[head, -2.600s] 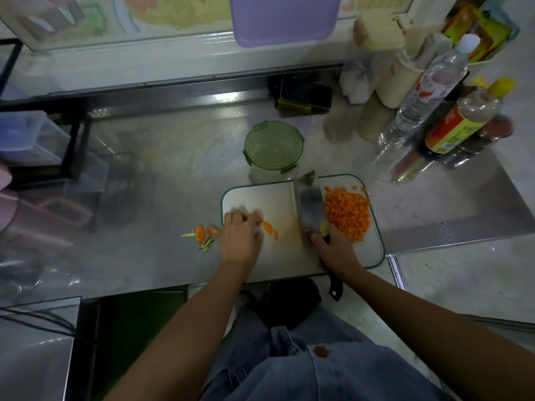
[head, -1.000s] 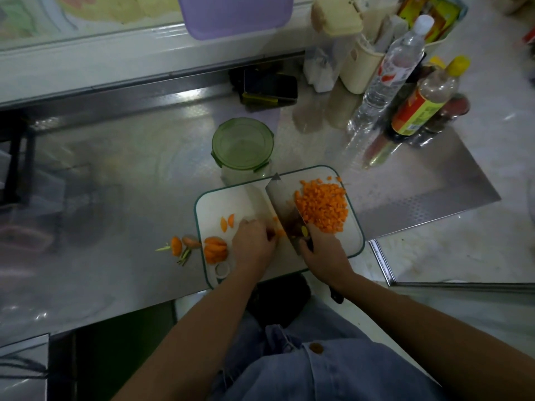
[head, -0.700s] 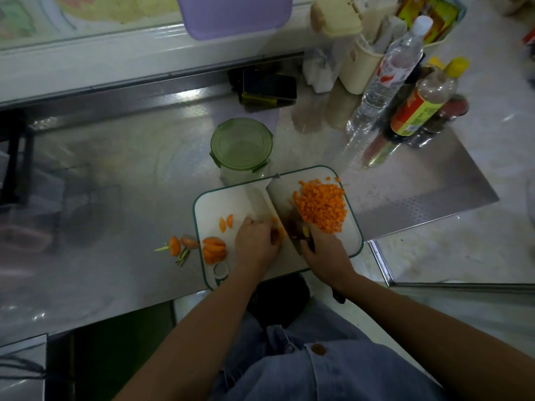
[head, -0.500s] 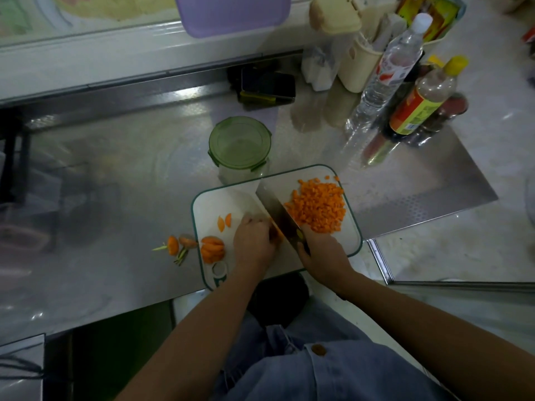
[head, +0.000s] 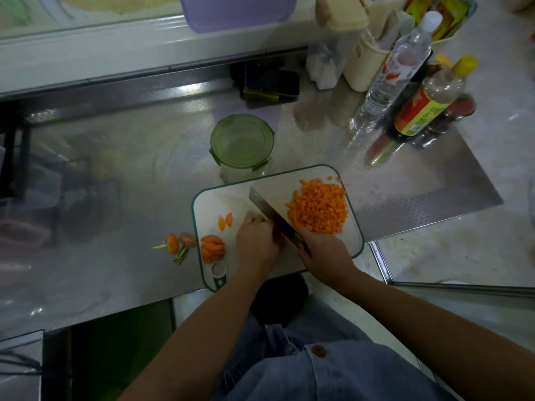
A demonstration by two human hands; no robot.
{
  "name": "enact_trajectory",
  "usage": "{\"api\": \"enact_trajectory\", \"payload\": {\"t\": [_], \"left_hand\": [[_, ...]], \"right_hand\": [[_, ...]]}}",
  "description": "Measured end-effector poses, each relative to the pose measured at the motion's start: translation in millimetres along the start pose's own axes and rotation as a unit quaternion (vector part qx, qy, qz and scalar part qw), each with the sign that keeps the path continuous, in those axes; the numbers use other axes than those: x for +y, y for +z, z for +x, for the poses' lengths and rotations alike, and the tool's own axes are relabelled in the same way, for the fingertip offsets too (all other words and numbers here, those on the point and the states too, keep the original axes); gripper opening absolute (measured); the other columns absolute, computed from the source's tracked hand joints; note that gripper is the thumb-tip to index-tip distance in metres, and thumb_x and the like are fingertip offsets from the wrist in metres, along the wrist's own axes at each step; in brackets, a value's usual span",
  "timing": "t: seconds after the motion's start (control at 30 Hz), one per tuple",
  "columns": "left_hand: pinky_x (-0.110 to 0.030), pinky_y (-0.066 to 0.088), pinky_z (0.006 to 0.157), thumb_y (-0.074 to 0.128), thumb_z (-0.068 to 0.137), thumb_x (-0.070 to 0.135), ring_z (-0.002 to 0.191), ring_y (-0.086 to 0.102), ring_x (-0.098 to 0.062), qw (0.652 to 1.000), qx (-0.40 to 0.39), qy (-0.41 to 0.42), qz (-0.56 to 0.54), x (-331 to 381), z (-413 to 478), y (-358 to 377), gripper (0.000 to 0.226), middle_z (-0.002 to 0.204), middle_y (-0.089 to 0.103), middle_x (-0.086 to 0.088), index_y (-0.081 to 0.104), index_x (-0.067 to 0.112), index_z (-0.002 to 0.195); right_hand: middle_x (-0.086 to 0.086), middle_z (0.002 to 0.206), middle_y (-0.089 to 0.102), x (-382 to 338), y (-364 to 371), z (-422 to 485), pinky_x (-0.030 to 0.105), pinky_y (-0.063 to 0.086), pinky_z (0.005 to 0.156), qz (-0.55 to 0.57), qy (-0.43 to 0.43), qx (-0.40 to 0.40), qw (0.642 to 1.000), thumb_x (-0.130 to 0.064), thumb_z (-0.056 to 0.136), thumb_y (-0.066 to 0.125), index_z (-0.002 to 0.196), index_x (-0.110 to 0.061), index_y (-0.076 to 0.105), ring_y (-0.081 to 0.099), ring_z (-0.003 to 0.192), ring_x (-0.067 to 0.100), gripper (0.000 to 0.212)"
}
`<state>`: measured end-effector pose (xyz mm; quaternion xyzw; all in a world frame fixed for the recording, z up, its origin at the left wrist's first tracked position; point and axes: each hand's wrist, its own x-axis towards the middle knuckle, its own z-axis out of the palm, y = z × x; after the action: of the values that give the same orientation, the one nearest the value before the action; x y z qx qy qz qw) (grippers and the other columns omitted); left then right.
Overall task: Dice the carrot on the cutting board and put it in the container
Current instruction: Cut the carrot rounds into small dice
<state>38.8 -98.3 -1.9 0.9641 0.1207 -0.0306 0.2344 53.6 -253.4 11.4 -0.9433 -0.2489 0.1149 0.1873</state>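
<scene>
Evidently mid-dice on the cutting board (head: 354,247), the right hand (head: 324,256) gripped the cleaver (head: 269,211) while the curled left hand (head: 256,241) pinned carrot left of the blade; knuckles should guide it, the diced pile (head: 318,208) right, the lidded container (head: 241,140) behind.

— How many boards and knives?
— One cutting board (head: 354,244), one knife (head: 267,209).
— Containers?
— One green-lidded container (head: 241,141).
— Bottles?
— Two bottles stand out: one clear bottle (head: 390,79), one yellow-capped bottle (head: 428,102).
— Hands?
— Two hands: left (head: 256,241), right (head: 325,253).
</scene>
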Motion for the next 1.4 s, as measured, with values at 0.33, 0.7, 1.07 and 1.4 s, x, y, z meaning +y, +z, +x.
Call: {"api": "enact_trajectory", "payload": {"t": [0.33,0.7,1.07,1.4], "left_hand": [[-0.035,0.044,0.063,0.070,0.077,0.031,0.093,0.054,-0.030,1.000,-0.005,-0.015,-0.009,3,1,0,0.021,0.078,0.066,-0.012,0.070,0.010,0.077],[-0.033,0.041,0.077,0.061,0.083,0.031,0.101,0.049,-0.022,0.997,-0.044,-0.055,0.029,-1,-1,-3,0.020,0.089,0.066,-0.006,0.073,0.018,0.091],[-0.036,0.044,0.073,0.068,0.080,0.028,0.095,0.054,-0.029,0.996,-0.014,-0.085,0.001,6,-2,-7,0.020,0.086,0.063,-0.014,0.073,0.009,0.086],[-0.032,0.043,0.077,0.059,0.086,0.026,0.106,0.049,-0.025,0.995,-0.050,-0.050,-0.068,9,5,1,0.021,0.093,0.066,-0.011,0.074,0.019,0.099]], "right_hand": [[0.015,0.080,0.063,-8,10,15,0.043,0.051,0.053,0.009,0.006,-0.006,1.000,-0.013,0.089,0.048,0.114,-0.009,0.054,0.060,0.067,0.035,0.026],[0.013,0.088,0.066,2,1,5,0.039,0.050,0.062,0.068,0.015,-0.010,0.998,-0.018,0.092,0.051,0.126,-0.010,0.050,0.062,0.074,0.032,0.036],[0.016,0.088,0.064,-7,7,10,0.038,0.048,0.059,0.046,0.021,-0.034,0.998,-0.017,0.093,0.049,0.118,-0.008,0.051,0.062,0.075,0.033,0.027],[0.012,0.074,0.060,10,-7,14,0.041,0.044,0.058,0.137,0.085,0.058,0.985,-0.016,0.093,0.052,0.104,-0.006,0.054,0.056,0.065,0.030,0.015]]}}
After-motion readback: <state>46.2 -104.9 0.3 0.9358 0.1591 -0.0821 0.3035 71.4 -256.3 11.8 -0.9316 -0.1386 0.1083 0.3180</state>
